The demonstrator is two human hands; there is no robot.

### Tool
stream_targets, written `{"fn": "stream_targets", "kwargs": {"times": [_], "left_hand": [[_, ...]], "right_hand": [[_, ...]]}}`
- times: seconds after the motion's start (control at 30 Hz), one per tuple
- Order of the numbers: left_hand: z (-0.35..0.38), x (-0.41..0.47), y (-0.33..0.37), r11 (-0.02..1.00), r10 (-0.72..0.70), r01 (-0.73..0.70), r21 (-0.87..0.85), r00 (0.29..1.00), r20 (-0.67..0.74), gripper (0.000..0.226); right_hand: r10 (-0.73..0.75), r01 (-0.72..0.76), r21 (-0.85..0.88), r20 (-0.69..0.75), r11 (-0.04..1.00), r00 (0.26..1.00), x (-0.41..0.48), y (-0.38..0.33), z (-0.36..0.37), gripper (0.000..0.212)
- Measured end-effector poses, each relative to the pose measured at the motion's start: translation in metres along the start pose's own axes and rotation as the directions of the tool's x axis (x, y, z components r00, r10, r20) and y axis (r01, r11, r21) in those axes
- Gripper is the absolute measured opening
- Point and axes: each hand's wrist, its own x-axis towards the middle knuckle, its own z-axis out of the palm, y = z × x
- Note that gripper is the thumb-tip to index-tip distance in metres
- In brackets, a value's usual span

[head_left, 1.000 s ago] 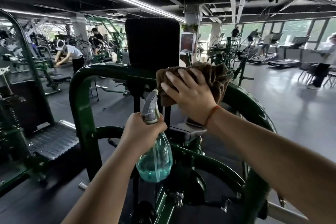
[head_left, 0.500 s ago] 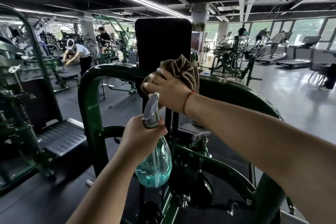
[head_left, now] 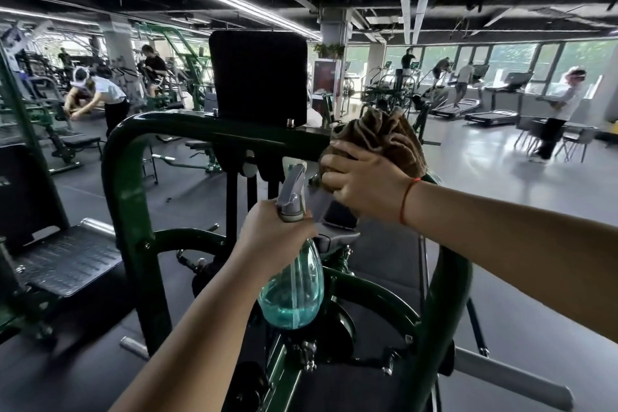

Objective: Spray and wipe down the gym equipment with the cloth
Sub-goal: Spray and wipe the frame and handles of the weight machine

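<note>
A dark green gym machine frame (head_left: 174, 125) arches in front of me, with a black back pad (head_left: 257, 77) standing above its top bar. My right hand (head_left: 364, 182) grips a bunched brown cloth (head_left: 388, 135) and presses it on the right end of the top bar, where the bar bends down. My left hand (head_left: 271, 237) holds a teal spray bottle (head_left: 292, 291) by its neck, upright, below and just left of the cloth; its grey nozzle points away from me.
A black ridged seat (head_left: 67, 261) of another machine is at the left. Several people work among green machines at the back left (head_left: 103, 97). A person (head_left: 561, 114) stands at the right near chairs and treadmills (head_left: 491, 114). Grey floor stretches to the right.
The cloth and my right hand slid left along the top bar, then back right to the bend. My left hand and the bottle stayed roughly in place.
</note>
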Motion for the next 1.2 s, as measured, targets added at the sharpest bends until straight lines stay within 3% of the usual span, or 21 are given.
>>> {"fn": "stream_targets", "kwargs": {"times": [0.1, 0.33, 0.47, 0.6, 0.77, 0.9, 1.07, 1.13, 1.2], "left_hand": [[0.02, -0.004, 0.007, 0.999, 0.018, -0.02, 0.027, 0.997, 0.071, 0.017], [0.062, -0.013, 0.012, 0.999, 0.016, -0.023, 0.029, 0.977, 0.213, 0.021], [0.075, -0.012, 0.014, 0.997, 0.067, -0.073, 0.017, 0.969, 0.238, 0.022], [0.081, -0.004, 0.011, 0.997, 0.078, -0.083, 0.009, 0.965, 0.252, 0.022], [0.082, 0.004, 0.003, 0.995, 0.087, -0.075, -0.064, 0.973, 0.213, 0.002], [0.08, 0.003, -0.009, 0.998, 0.054, -0.047, -0.036, 0.974, 0.221, 0.011], [0.077, -0.001, -0.025, 1.0, 0.019, -0.018, -0.008, 0.974, 0.226, 0.01], [0.077, -0.004, -0.03, 1.0, 0.027, -0.027, -0.003, 0.97, 0.243, 0.009], [0.077, -0.009, -0.034, 0.999, 0.03, -0.033, 0.01, 0.964, 0.263, 0.009]], "right_hand": [[0.044, -0.043, 0.085, -0.014, 0.995, 0.999, -0.037, 0.006, -0.01, 0.012], [0.078, -0.123, 0.194, 0.224, 0.973, 0.972, -0.104, 0.006, -0.024, 0.023], [0.072, -0.1, 0.165, 0.172, 0.981, 0.982, -0.105, 0.016, -0.028, 0.016], [0.25, -0.245, 0.148, -0.015, 0.958, 0.968, -0.091, 0.027, -0.024, 0.023], [0.542, -0.479, 0.466, -0.002, 0.744, 0.84, -0.09, 0.022, -0.001, 0.055], [0.609, -0.513, 0.453, -0.087, 0.729, 0.788, -0.099, -0.003, 0.01, 0.051], [0.612, -0.513, 0.357, -0.269, 0.78, 0.744, -0.135, -0.049, 0.027, 0.027], [0.546, -0.501, 0.22, -0.261, 0.837, 0.796, -0.159, -0.078, 0.039, 0.023], [0.452, -0.449, 0.051, -0.114, 0.892, 0.885, -0.174, -0.112, 0.048, 0.033]]}}
